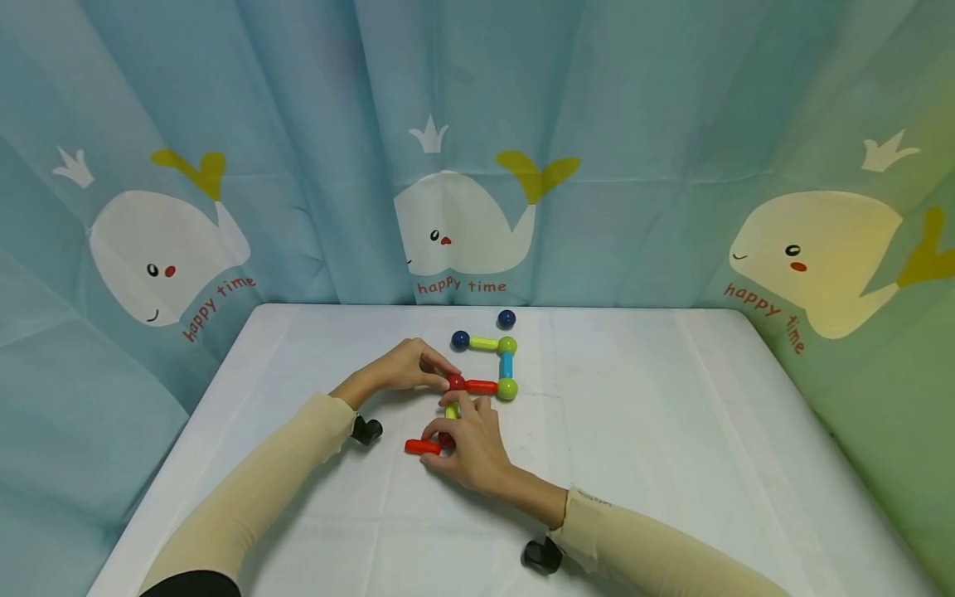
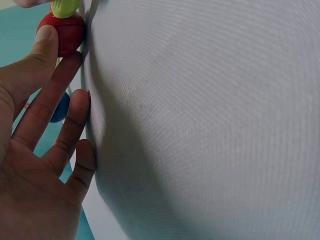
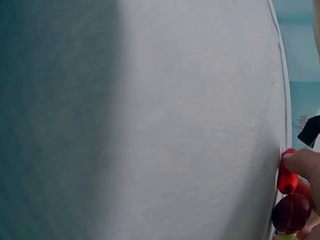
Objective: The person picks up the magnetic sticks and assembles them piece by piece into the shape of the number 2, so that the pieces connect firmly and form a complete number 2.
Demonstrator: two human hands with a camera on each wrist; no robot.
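Magnetic sticks and balls form a joined chain on the white table. My left hand (image 1: pixel 409 365) pinches a red ball (image 2: pixel 72 32) between thumb and forefinger, its other fingers spread. From that ball a red stick (image 1: pixel 481 386) runs right to a green ball (image 1: pixel 507 389), and a yellow-green stick (image 1: pixel 451 411) runs towards me to a second red ball (image 3: pixel 291 213). My right hand (image 1: pixel 473 444) pinches a loose-ended red stick (image 1: pixel 422 447) beside this second ball. Whether stick and ball touch is hard to tell, as my fingers partly cover them.
Farther along the chain, a blue stick (image 1: pixel 506 366) leads to another green ball (image 1: pixel 507 344), then a yellow-green stick (image 1: pixel 483 343) to a dark blue ball (image 1: pixel 460 340). A separate dark blue ball (image 1: pixel 506 319) lies near the table's back edge, before a whale-print curtain (image 1: pixel 634 232).
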